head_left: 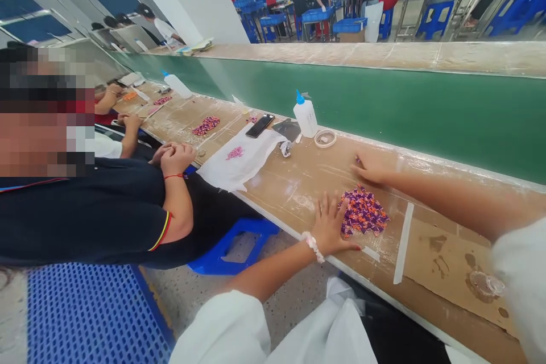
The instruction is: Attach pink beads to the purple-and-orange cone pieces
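Both hands are down on the counter point(298, 182) now, one on either side of a pile of small purple and orange pieces point(363, 211). The left hand point(330, 227) lies flat, fingers point(327, 205) spread wide and holding nothing, its fingertips right at the near-left edge of the pile. The right hand point(372, 168) reaches across beyond the pile, palm down, fingers stretched forward; a tiny purple bit shows just past the fingertips, but whether they pinch it I cannot tell.

How far along? By my reading, early. The pile sits loose and heaped between the two sets of fingers, not sorted or lined up, and I see no finished batch near either hand. The hands look to be corralling or spreading the pieces rather than picking any up, so nearly all the handling seems left to do.

Well beyond the left fingers, further up the counter, stands a white squeeze bottle with a blue cap point(306, 116), a roll of tape point(325, 138) just beside it, and a black phone point(260, 125) next to a white cloth point(243, 160) carrying a small pink cluster. A neighbouring person in a dark shirt point(106, 210) sits with hands clasped at the counter's edge.
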The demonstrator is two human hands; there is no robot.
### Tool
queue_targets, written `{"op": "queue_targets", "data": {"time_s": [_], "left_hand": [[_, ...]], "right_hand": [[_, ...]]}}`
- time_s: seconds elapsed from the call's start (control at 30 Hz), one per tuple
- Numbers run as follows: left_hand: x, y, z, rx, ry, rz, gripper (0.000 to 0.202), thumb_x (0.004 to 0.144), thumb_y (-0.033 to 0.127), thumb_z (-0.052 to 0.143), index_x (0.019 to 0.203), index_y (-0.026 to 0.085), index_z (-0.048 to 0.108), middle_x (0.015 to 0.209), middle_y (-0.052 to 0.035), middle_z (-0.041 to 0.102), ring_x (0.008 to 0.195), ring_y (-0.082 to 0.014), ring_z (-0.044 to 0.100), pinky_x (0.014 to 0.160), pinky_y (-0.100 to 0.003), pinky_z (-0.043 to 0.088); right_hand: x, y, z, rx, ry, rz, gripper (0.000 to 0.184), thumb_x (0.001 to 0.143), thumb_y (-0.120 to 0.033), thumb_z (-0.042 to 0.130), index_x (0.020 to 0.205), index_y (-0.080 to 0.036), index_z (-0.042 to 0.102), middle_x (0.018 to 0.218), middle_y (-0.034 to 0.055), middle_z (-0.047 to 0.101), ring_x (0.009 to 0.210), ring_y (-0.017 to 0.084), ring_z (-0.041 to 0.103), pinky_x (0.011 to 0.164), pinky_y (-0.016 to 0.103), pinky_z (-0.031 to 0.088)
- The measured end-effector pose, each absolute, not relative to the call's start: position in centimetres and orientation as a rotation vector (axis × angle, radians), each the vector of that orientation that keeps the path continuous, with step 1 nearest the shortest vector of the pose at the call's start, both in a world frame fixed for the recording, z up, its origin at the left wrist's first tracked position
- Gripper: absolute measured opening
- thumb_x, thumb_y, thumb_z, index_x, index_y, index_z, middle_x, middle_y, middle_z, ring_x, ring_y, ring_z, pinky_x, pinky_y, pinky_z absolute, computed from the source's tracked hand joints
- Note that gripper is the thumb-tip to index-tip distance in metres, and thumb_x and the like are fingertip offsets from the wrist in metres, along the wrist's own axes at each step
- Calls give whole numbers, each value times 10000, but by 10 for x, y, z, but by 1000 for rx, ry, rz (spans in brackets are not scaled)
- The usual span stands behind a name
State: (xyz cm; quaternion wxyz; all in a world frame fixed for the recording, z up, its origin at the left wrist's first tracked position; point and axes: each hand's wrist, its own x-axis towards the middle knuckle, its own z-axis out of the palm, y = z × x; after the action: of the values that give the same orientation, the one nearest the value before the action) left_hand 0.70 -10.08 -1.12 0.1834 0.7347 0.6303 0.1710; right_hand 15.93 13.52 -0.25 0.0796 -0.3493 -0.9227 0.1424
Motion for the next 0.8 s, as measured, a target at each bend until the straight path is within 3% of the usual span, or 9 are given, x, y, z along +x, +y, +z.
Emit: {"op": "queue_targets", "data": {"time_s": [0.13, 0.2, 0.4, 0.57, 0.67, 0.8], "left_hand": [[23, -84, -12, 2232, 1788, 365, 1297, 553, 920, 508, 1556, 167, 176, 1621, -219, 155, 1489, -500, 23, 1134, -747, 86], [28, -79, -14, 2289, 1768, 339, 1289, 585, 925, 462, 1553, 126, 168, 1616, -230, 162, 1497, -475, 47, 1158, -707, 117], [45, -92, -27, 2509, 1611, 476, 1143, 727, 840, 433, 1541, 82, 168, 1598, -222, 236, 1514, -398, -108, 1175, -658, 144], [64, -113, -30, 2618, 1553, 558, 1040, 781, 781, 444, 1545, 124, 186, 1590, -185, 281, 1485, -415, -209, 1150, -698, 81], [68, -123, -28, 2652, 1547, 606, 999, 788, 752, 478, 1544, 153, 214, 1609, -177, 232, 1480, -431, -213, 1141, -714, 50], [60, -128, -25, 2619, 1601, 600, 1023, 776, 751, 501, 1550, 153, 202, 1621, -203, 165, 1475, -448, -213, 1122, -736, 61]], "right_hand": [[139, 123, -7, -950, -2851, 654, 822, 900, -677, 318, 1508, -124, 331, 1597, 141, 283, 1496, 327, 211, 1234, 523, 142], [142, 108, -7, -880, -2872, 757, 751, 927, -646, 279, 1488, -158, 384, 1605, 114, 265, 1509, 300, 176, 1236, 523, 107], [189, 66, -3, -843, -2830, 1041, 722, 971, -596, 89, 1484, -196, 402, 1605, 95, 275, 1514, 258, 172, 1233, 534, 101], [217, 39, 9, -857, -2777, 1250, 743, 960, -628, 55, 1503, -228, 366, 1611, 70, 269, 1518, 241, 151, 1243, 515, 81], [228, 24, 21, -850, -2760, 1338, 751, 955, -647, 80, 1526, -217, 311, 1622, 75, 238, 1522, 254, 115, 1241, 512, 83], [256, 12, 45, -851, -2728, 1326, 773, 936, -689, 173, 1571, -260, 68, 1658, 55, -11, 1522, 274, -50, 1224, 546, 39]]}}
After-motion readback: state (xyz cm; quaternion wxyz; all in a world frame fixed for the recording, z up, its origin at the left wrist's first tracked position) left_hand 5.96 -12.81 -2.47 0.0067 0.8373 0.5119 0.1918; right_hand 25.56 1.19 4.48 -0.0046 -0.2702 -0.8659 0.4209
